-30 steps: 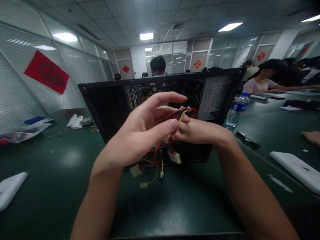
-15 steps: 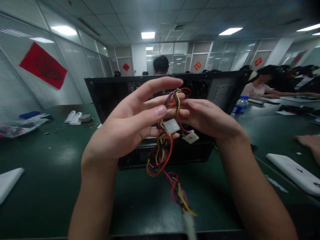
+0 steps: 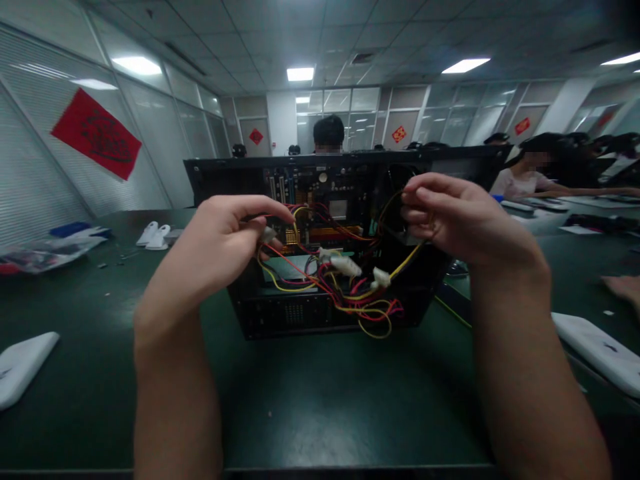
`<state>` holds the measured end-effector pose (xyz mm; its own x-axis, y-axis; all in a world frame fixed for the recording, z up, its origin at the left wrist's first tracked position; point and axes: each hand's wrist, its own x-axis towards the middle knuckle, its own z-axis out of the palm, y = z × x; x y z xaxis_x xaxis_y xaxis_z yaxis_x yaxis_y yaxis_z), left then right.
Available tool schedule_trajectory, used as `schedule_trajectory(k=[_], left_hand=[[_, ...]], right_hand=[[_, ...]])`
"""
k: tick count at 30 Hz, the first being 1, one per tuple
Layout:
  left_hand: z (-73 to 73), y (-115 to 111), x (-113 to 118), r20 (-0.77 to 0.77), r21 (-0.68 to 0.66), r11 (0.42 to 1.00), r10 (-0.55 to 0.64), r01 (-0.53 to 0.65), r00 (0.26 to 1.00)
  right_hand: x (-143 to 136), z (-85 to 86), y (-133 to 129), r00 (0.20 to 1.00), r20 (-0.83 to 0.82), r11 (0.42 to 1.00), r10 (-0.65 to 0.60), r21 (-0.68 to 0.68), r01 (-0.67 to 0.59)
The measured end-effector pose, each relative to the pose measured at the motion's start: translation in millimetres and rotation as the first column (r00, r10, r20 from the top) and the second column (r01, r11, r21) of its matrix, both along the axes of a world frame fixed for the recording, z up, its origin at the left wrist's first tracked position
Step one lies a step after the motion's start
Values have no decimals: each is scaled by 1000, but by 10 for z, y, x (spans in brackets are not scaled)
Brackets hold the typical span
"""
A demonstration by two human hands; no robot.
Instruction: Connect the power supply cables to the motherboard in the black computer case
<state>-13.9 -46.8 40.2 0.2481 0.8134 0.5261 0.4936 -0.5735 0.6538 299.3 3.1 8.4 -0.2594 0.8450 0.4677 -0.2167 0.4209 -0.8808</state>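
An open black computer case (image 3: 290,317) stands on the table, its circuit board (image 3: 323,180) facing me. My left hand (image 3: 220,237) is at the left of the case, with its thumb and fingers closed on a white cable connector (image 3: 269,235). On the right, my right hand (image 3: 445,217) pinches thin dark and yellow power wires (image 3: 387,210) in front of the fan area. A tangle of red, yellow and black wires (image 3: 350,300) hangs between my hands, with white plugs (image 3: 345,265) among them. The wire ends inside my right fingers are hidden.
The green table (image 3: 310,407) carries a white device (image 3: 25,370) at left and another white case (image 3: 595,347) at right. Plastic bags (image 3: 50,250) and white objects (image 3: 159,237) lie at the left. A person's hand (image 3: 623,293) rests at the right edge; other people sit beyond.
My hands have moved apart, the left one leftward and the right one rightward. The wire bundle that hung low toward me is now spread between them before the case.
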Motion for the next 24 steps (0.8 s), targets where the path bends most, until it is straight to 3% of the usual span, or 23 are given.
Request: schedule_trajectory(k=[3, 6, 9, 13, 16, 18, 21, 24], left_hand=[[13, -3, -79, -27, 9, 996, 92, -92, 995], [41, -44, -98, -26, -29, 998, 58, -58, 998], [60, -86, -85, 25, -19, 998, 60, -60, 998], [53, -48, -99, 109, 57, 979, 187, -194, 976], [40, 15, -93, 75, 34, 962, 267, -270, 961], [30, 37, -51, 20, -22, 970, 244, -244, 969], [9, 45, 58, 5, -87, 984, 157, -156, 988], [-10, 76, 185, 159, -140, 990, 49, -27, 986]], right_hand=[[59, 52, -47, 992, -20, 991, -122, 57, 123], [-33, 39, -62, 979, -58, 971, -195, 131, 201], [-139, -8, -12, 982, -22, 961, -187, 203, 187], [-183, -57, 69, 982, 79, 962, -172, 226, 151], [-254, -70, 61, 980, 82, 962, -183, 222, 161], [-341, -76, 25, 979, 160, 975, -124, 201, 91], [-476, -94, -22, 928, 364, 986, 77, 110, -125], [-553, -121, -21, 861, 445, 955, 244, 41, -292]])
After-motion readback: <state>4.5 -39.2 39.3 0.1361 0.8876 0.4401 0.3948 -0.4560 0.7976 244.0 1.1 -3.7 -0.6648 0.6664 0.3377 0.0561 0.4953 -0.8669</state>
